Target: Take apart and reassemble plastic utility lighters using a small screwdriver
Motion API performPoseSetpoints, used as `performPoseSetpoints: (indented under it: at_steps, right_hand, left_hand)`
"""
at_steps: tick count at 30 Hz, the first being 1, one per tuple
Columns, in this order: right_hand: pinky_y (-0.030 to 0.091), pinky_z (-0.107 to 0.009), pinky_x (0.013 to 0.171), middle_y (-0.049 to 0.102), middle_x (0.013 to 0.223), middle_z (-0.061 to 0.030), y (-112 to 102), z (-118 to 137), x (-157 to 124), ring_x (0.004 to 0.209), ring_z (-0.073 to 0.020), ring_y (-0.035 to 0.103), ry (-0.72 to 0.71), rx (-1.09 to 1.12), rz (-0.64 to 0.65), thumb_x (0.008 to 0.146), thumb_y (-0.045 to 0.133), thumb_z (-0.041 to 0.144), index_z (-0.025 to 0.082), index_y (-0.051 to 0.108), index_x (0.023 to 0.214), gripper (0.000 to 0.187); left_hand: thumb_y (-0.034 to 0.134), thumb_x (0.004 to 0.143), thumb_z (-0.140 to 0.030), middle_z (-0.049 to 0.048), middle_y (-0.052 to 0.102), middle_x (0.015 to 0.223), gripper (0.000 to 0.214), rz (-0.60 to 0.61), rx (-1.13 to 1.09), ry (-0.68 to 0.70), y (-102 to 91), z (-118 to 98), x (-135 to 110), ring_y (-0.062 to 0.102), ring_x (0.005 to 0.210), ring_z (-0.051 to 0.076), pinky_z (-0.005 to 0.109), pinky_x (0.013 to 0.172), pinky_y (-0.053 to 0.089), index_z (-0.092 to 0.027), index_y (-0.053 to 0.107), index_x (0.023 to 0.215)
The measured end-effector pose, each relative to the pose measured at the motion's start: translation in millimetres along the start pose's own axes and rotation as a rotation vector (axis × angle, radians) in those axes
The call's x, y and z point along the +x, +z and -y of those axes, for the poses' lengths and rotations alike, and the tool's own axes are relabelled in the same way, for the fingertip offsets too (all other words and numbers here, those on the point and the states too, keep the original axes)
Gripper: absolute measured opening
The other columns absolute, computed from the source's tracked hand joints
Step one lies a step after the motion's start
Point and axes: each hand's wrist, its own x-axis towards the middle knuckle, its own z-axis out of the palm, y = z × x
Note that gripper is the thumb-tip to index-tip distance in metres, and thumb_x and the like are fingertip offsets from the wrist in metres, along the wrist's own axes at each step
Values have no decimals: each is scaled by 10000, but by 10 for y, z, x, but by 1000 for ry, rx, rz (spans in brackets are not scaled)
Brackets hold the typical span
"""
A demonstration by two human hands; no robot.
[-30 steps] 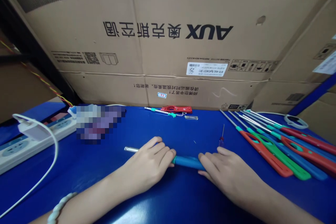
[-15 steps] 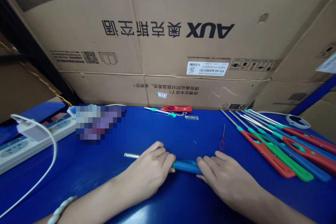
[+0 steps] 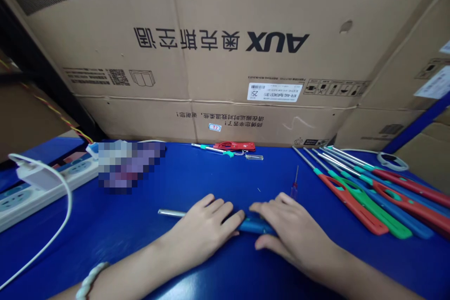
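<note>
A blue long-nosed lighter (image 3: 253, 226) lies crosswise between my hands, low over the blue table, its metal tube pointing left. My left hand (image 3: 211, 226) is wrapped round it where tube and handle meet, so the tube's end sticks out on the left. Over the right end of the handle is my right hand (image 3: 293, 232), fingers curled across the top and thumb on the near side. The handle's end is hidden under that palm. A small screwdriver (image 3: 294, 188) with a clear reddish handle lies just beyond my right hand.
Several lighters in red, green (image 3: 381, 211) and blue lie at the right. By the cardboard wall (image 3: 218, 75) are an opened red lighter (image 3: 235, 146) and a clear piece (image 3: 254, 157). A power strip (image 3: 79, 173) with a white cable stands at the left, beside a blurred-out item (image 3: 131, 166).
My right hand has shifted its hold, its fingers reaching further left over the handle and its thumb spreading away. The left hand still grips the lighter. The view has shifted slightly.
</note>
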Motion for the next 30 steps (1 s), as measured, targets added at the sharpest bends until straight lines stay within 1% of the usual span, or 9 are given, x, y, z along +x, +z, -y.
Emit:
performPoseSetpoints:
  at_steps: [2, 4, 6, 9, 12, 15, 18, 23, 30]
  right_hand:
    - [442, -306, 680, 702, 802, -35, -44, -126, 19, 706, -178, 625, 193, 109, 28, 1031, 266, 344, 190, 598, 1015, 366]
    - [434, -326, 736, 707, 872, -42, -49, -287, 27, 780, -183, 636, 271, 125, 6, 1020, 304, 238, 204, 611, 980, 312]
    - [426, -360, 786, 703, 975, -59, -9, -424, 22, 869, -205, 633, 206, 111, 50, 992, 373, 186, 208, 622, 1054, 258]
    - [415, -396, 835, 689, 1057, -76, 84, -521, 3, 943, -229, 616, 108, 100, 100, 960, 435, 139, 202, 630, 1106, 252]
    - [416, -397, 833, 682, 1064, -79, 152, -535, -11, 946, -232, 605, 100, 124, 104, 941, 460, 106, 193, 647, 1064, 241]
    - [416, -378, 817, 680, 1019, -75, 187, -548, -17, 917, -219, 599, 118, 184, 74, 925, 474, 79, 185, 646, 1003, 216]
    - [408, -354, 800, 674, 933, -60, 211, -569, -19, 871, -198, 592, 101, 239, 33, 910, 504, 75, 185, 620, 896, 160]
    - [402, -333, 763, 638, 883, -52, 227, -554, -18, 857, -194, 557, 107, 246, 11, 909, 513, 79, 187, 571, 838, 141]
    - [402, -342, 737, 616, 872, -62, 254, -541, -15, 833, -205, 535, 84, 185, 13, 960, 437, 138, 192, 538, 844, 163]
  left_hand:
    - [366, 1015, -281, 39, 576, 862, 228, 51, -22, -30, -3, 30, -6, 559, 753, 205, 326, 697, 388, -187, 530, 1141]
    - [420, 995, -277, 34, 565, 872, 196, 92, -40, -44, -19, 82, -11, 550, 763, 201, 319, 702, 391, -211, 533, 1141]
    - [469, 973, -267, 30, 561, 871, 170, 112, -44, -42, -34, 134, -15, 539, 760, 200, 318, 698, 386, -218, 543, 1118]
    - [533, 941, -323, 30, 559, 847, 135, 117, -43, -48, -47, 186, -19, 525, 757, 205, 325, 687, 371, -199, 572, 976]
    - [560, 909, -469, 38, 563, 840, 299, 94, -49, -61, -58, 203, -24, 524, 778, 220, 345, 693, 372, -177, 565, 843]
    - [555, 881, -560, 78, 583, 1002, 394, 39, -51, -67, -60, 191, -31, 535, 919, 272, 383, 751, 392, -167, 567, 850]
    - [534, 916, -499, 105, 547, 1203, 347, -6, -73, -47, -46, 157, -34, 501, 1080, 306, 416, 841, 401, -162, 570, 993]
    - [504, 954, -357, 86, 511, 1316, 340, 63, -152, 2, -6, 114, -27, 456, 1188, 294, 424, 941, 378, -182, 482, 1245]
    - [459, 970, -276, 91, 575, 1147, 225, 72, -210, -33, -1, 140, -4, 515, 1054, 263, 398, 891, 404, -169, 525, 1156]
